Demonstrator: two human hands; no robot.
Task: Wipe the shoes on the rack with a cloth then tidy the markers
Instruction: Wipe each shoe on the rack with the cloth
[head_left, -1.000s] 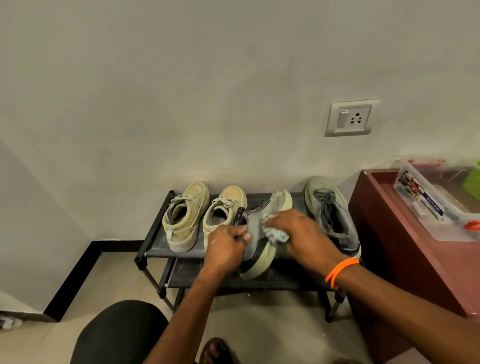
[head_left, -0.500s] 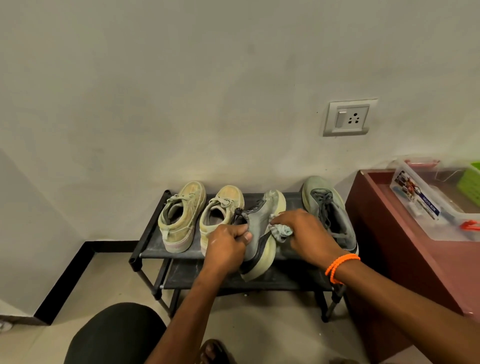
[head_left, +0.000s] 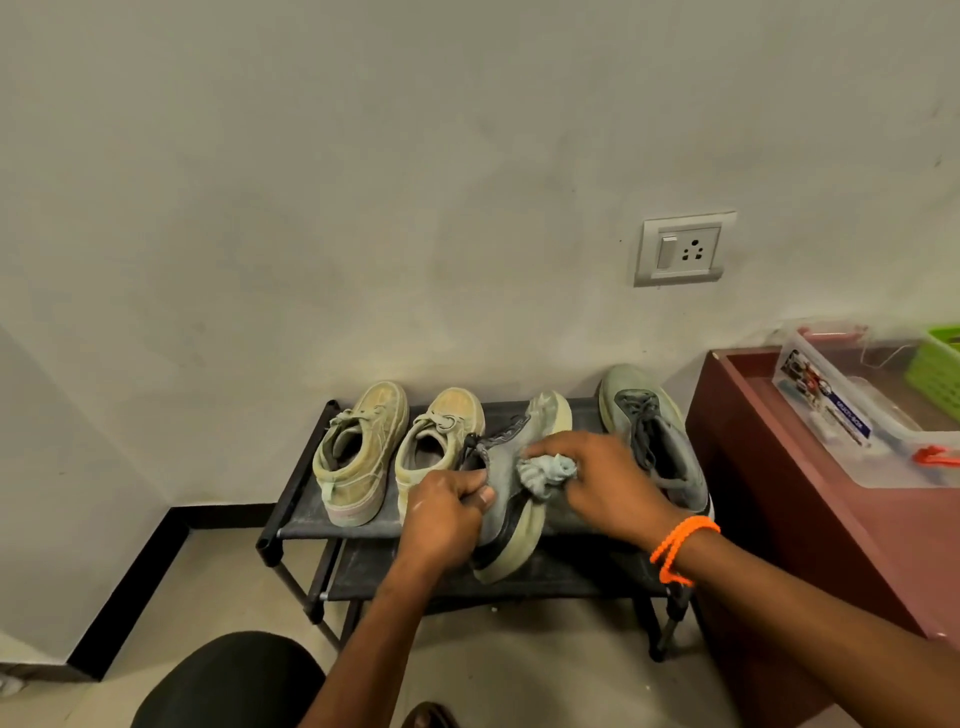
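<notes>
A black two-tier shoe rack (head_left: 298, 499) stands against the wall. Two beige shoes (head_left: 363, 452) (head_left: 439, 441) sit on its top shelf at the left. A grey shoe (head_left: 657, 436) rests at the right. My left hand (head_left: 441, 514) grips the heel of a second grey shoe (head_left: 511, 499), tipped on its side over the rack's front edge. My right hand (head_left: 597, 478) presses a crumpled pale blue cloth (head_left: 545, 475) against that shoe's upper. No markers can be made out.
A dark red cabinet (head_left: 769, 519) stands right of the rack, carrying a clear plastic box (head_left: 852, 415) and a green basket (head_left: 940, 364). A wall socket (head_left: 683, 249) is above. My dark-clad knee (head_left: 228, 680) is at the bottom left.
My right hand with the cloth has slid back and forth a little along the tipped grey shoe's upper. My left hand has kept its hold on the heel.
</notes>
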